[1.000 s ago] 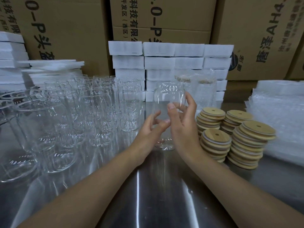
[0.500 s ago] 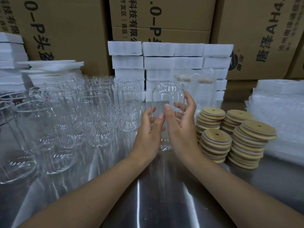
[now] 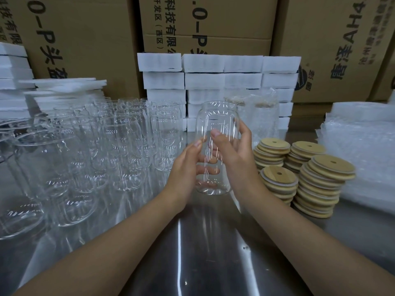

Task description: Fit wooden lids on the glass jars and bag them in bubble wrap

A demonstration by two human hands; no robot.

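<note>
Cardboard boxes (image 3: 89,39): filling the whole back wall, showing black print, with ".0-P" and "科技有限" reading on the middle one, "开发区(西区)" beside it, and "唐泽AHA" running sideways on the right one; cutting off at the top edge, so no line of print is reading whole.
Table (image 3: 203,253): stretching out as shiny steel under both forearms, mirroring the glass on the left.
Bubble wrap (image 3: 363,150): lying in a flat pile at the right, running out of view at the edge.
Foam blocks (image 3: 222,80): standing stacked in white rows at the middle back, with more foam sheets (image 3: 64,86) piling up at the left.
Empty jars (image 3: 119,146): crowding the left of the table upright and without lids; blurring into one another, so counting is not possible.
Bagged jars (image 3: 260,116): standing behind the lids in clear wrap, hard to make out.
Wooden lids (image 3: 320,180): sitting in four leaning stacks right of the hands, each top lid showing a small hole.
Held jar (image 3: 215,116): standing upright and lidless between the hands at the centre; base near the table, contact hard to judge.
Left hand (image 3: 183,169): grasping the jar's lower left side, fingers showing through the glass.
Right hand (image 3: 237,159): grasping the jar's right side, thumb lying on the near wall.
</note>
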